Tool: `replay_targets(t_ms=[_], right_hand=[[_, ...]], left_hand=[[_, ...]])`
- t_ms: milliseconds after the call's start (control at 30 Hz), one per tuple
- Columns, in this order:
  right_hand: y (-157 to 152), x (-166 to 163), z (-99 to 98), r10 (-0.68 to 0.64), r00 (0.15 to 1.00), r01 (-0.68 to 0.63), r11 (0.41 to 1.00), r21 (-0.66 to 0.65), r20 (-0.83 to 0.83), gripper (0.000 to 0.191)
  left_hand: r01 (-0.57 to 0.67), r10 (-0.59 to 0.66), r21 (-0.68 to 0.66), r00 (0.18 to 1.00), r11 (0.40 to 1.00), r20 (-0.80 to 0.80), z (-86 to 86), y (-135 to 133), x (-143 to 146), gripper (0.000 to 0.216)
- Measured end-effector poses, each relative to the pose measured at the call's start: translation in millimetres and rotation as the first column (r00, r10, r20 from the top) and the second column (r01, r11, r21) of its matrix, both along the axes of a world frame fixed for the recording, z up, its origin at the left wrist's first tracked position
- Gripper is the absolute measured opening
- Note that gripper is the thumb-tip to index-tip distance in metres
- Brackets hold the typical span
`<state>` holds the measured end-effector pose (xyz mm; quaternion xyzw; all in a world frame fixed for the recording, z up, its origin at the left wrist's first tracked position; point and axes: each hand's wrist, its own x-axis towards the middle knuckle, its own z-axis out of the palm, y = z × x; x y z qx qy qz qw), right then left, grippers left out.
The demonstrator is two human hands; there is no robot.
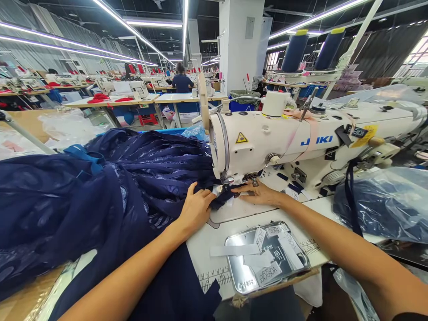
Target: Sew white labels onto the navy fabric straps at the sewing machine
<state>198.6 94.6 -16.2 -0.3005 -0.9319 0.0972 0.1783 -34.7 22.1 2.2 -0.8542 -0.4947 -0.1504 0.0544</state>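
Observation:
A white sewing machine (254,142) stands in front of me, its needle area low at the left end of the arm. Navy fabric (150,178) runs in gathered folds from the left up to the presser foot. My left hand (197,207) lies on the edge of this fabric just left of the foot, fingers stretched and apart. Right of the needle, my right hand (257,194) reaches under the machine head with its fingers extended against the dark cloth edge. The machine head partly covers those fingertips, and I cannot see whether they pinch the cloth.
A metal tray (245,278) with printed white labels sits at the table's front edge. Clear plastic bags of navy cloth (388,205) lie at the right. Two navy thread cones (296,51) stand above the machine. Behind are other sewing tables and a seated person (181,80).

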Motion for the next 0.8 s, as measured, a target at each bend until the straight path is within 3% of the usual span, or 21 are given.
replay_targets(t_ms=[267,533,667,800], right_hand=[[-7,-6,-3.8,0.033,0.999,-0.025,0.968,0.250,-0.027,0.027],[-19,-17,-9.3,0.107,0.993,-0.090,0.959,0.268,-0.049,0.029],[-23,-21,-9.6,0.136,0.987,-0.108,0.957,0.268,-0.088,0.028],[-27,-25,-10.0,0.124,0.986,-0.093,0.963,0.254,-0.108,0.028]], left_hand=[[0.005,-0.003,0.046,1.000,0.999,-0.026,-0.3,4,-5,0.039],[-0.039,0.039,0.031,0.999,0.999,-0.023,0.8,16,-13,0.041],[-0.071,0.072,-0.022,0.994,0.997,0.076,1.5,19,-14,0.039],[-0.171,0.193,-0.101,0.935,0.980,0.296,5.9,23,-13,0.031]])
